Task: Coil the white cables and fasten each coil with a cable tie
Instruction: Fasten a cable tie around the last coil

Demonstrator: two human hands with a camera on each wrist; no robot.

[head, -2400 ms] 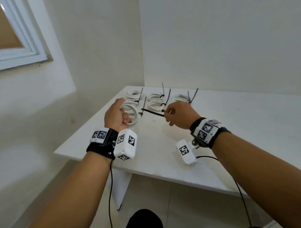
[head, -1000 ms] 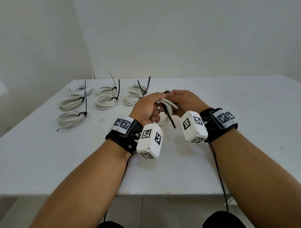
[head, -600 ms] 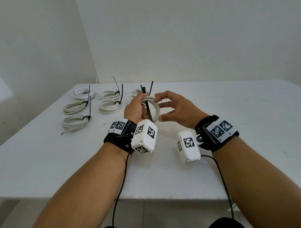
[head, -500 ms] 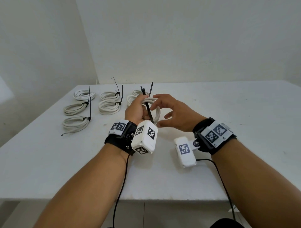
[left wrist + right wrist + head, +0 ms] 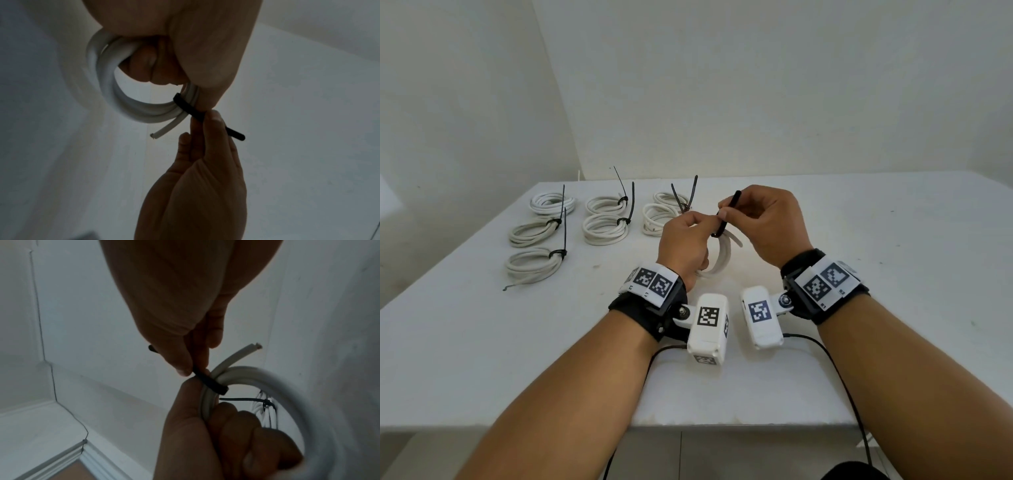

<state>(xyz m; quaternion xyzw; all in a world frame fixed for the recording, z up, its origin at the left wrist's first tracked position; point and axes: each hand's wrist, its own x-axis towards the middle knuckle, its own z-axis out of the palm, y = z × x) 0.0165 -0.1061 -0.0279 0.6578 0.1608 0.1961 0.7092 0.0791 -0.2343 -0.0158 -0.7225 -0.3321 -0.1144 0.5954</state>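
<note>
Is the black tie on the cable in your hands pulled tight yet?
Cannot tell. The tie wraps the coil; right fingers pinch it, hiding any lock.

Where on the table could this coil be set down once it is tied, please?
The table is bare along its whole right half, right of the right hand, and across the near strip in front of the wrists. The far left is crowded: seven tied coils lie in three columns, with little room beside the left hand, which grips the white coil.
</note>
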